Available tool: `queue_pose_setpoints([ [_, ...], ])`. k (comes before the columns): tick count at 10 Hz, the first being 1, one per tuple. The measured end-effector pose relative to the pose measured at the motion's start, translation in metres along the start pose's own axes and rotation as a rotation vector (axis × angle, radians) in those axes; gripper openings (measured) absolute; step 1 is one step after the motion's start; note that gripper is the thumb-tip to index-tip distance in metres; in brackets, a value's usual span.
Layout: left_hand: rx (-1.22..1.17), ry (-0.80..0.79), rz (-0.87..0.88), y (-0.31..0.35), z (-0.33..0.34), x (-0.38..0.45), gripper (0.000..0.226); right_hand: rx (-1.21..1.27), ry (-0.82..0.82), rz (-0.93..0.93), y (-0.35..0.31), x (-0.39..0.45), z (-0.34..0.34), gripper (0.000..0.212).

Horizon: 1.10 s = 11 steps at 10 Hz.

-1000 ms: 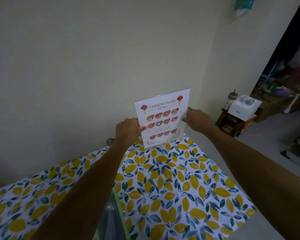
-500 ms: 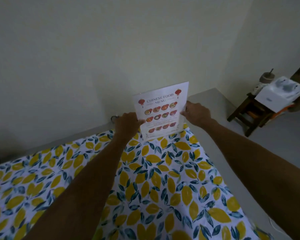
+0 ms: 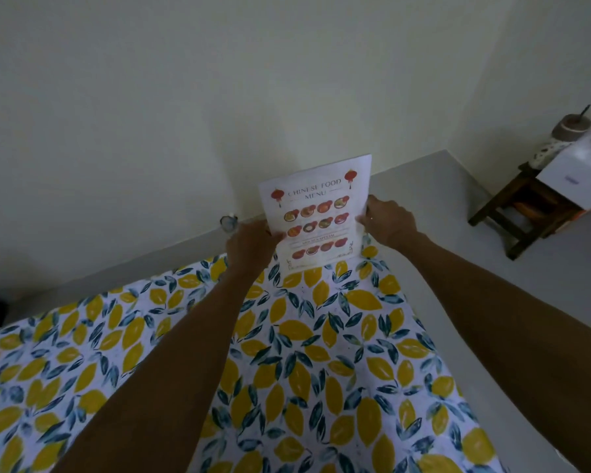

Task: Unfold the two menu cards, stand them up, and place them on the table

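Note:
A white menu card (image 3: 318, 213) headed "Chinese Food Menu", with red lanterns and rows of dishes, stands upright at the far corner of the table (image 3: 321, 353), its bottom edge touching the lemon-print cloth. My left hand (image 3: 251, 247) grips its left edge and my right hand (image 3: 386, 220) grips its right edge. Whatever lies behind the front panel is hidden. No second menu card is in view.
A pale wall rises just behind the table's far edge. A small round object (image 3: 228, 221) sits by the wall left of the card. At the right, a dark wooden stool (image 3: 522, 213) carries a white box (image 3: 580, 172) and a jar (image 3: 572, 126). Grey floor lies between.
Both hands have brought the card down and away from me until its bottom edge meets the cloth. My view has tipped down and left, so the doorway at the right is gone.

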State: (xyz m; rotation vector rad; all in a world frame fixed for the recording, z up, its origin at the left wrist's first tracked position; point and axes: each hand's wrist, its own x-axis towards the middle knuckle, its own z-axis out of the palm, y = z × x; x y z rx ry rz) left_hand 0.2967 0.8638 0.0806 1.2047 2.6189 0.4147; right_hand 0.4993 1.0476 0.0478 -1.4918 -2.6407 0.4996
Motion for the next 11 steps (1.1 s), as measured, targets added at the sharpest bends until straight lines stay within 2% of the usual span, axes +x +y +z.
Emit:
queue_pose_setpoints([
  [3, -0.116, 0.027, -0.034, 0.003, 0.008, 0.005, 0.027, 0.087, 0.075, 0.0, -0.004, 0.008, 0.021, 0.028],
  [7, -0.092, 0.059, -0.081, -0.004, 0.027, 0.015, 0.035, 0.082, 0.129, 0.001, -0.005, 0.005, 0.032, 0.025],
  [9, -0.076, 0.047, -0.032, -0.004, 0.027, 0.007, 0.047, 0.12, 0.036, 0.053, -0.006, 0.002, 0.02, 0.021],
  [11, -0.061, 0.054, 0.019, -0.012, 0.018, 0.001, 0.051, 0.101, 0.002, 0.11, -0.007, -0.013, 0.001, 0.033],
])
